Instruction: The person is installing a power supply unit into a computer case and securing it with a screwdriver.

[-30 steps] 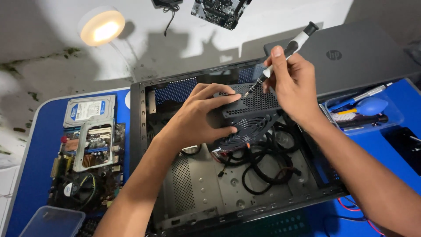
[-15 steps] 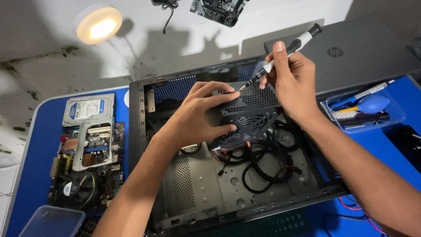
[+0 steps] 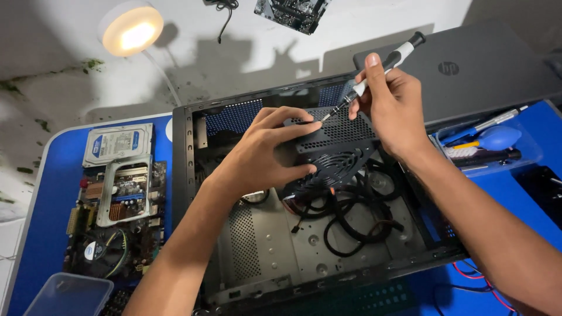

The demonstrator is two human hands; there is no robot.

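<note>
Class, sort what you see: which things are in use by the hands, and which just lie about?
In use: left hand, right hand, screwdriver, power supply, computer case.
Lying about: hard drive, motherboard, laptop, lamp.

A round lamp [image 3: 130, 29] is glowing on the stained white wall [image 3: 58, 76], far up-left of the fingers [image 3: 301, 126]. A blue tabletop [image 3: 44, 199] is spreading out below them.
</note>
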